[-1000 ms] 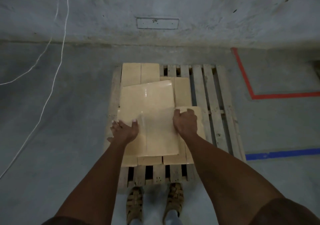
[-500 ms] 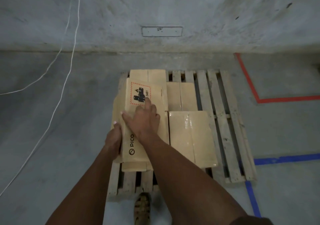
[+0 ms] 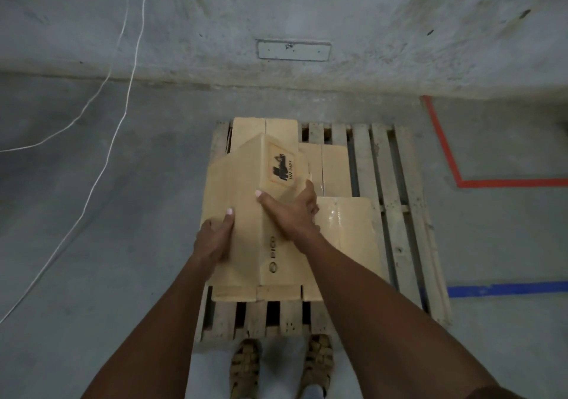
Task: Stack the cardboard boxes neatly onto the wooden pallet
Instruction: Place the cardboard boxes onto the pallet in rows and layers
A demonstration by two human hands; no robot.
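A tan cardboard box (image 3: 246, 189) with a black hazard label and "PICO" print is tilted on one edge above the left side of the wooden pallet (image 3: 399, 214). My left hand (image 3: 215, 239) grips its left face, thumb on top. My right hand (image 3: 292, 211) holds its right face, thumb across the ridge and fingers wrapped down the far side. Beneath it lie other flat boxes: one at the back left (image 3: 264, 126), one behind the right hand (image 3: 332, 168), a taped one at the right (image 3: 347, 232), and one under the front edge (image 3: 276, 293).
The pallet's right slats are bare. Concrete floor all round, with a wall at the back (image 3: 276, 14). White cables (image 3: 123, 116) run over the floor at left. Red tape (image 3: 445, 159) and blue tape (image 3: 507, 288) mark the floor at right. My sandalled feet (image 3: 246, 365) stand at the pallet's near edge.
The labelled box has been turned up from lying flat onto its edge. My right hand has shifted from pressing on its top to gripping its right side; my left hand has slid up its left face.
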